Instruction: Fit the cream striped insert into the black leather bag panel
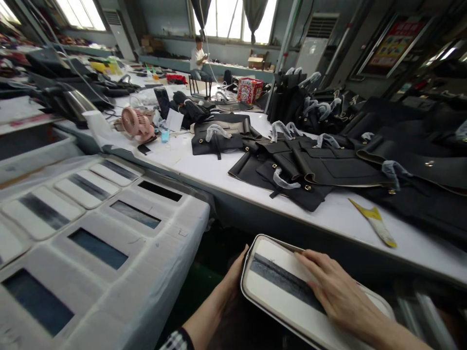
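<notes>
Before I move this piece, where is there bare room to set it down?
On the white table: a bare patch between the pink fan and leftmost black bag piece, and a strip beside the yellow tool, along the front edge. The table's right is crowded with black panels.

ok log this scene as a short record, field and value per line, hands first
left hand: at one end of the rimmed white panel, fingers mostly hidden
right hand: laid over the panel's top
panel: rounded corners, dark lengthwise stripe
at left: similar striped panels, dark rectangular openings
white table: black bag pieces with wrapped handles, pink fan, yellow-and-white tool
background: seated person
</notes>
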Available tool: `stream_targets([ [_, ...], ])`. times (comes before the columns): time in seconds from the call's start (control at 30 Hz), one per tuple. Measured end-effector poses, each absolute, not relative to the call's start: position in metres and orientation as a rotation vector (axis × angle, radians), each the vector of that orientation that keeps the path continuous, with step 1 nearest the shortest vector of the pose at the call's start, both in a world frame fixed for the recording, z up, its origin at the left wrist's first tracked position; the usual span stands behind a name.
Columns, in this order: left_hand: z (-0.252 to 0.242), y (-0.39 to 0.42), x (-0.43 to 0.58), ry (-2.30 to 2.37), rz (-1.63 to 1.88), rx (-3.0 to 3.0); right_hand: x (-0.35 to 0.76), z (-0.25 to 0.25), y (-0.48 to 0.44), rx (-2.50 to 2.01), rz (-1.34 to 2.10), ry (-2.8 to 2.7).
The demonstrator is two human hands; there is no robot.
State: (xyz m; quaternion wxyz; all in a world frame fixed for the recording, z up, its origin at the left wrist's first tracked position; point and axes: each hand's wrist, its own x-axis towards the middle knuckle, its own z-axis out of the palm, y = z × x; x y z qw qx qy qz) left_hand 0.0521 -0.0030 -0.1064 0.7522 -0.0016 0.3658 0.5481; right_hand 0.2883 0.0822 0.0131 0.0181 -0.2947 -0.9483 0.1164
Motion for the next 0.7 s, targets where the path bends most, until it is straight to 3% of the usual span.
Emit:
stream_targets([
  [0.17,-0.110,-0.001,0.053,0.732,1.193,0.010,0.264,0.015,0.054,-0.621,-0.001,-2.795],
  [0.47,-0.119,-0.001,0.050,0.634,1.259,-0.003,0.216,-0.022,0.048,-0.670,0.380,-3.078],
  [0.7,-0.121,0.001,0.046,0.574,1.206,0.040,0.211,-0.022,0.037,-0.741,0.080,-3.008],
])
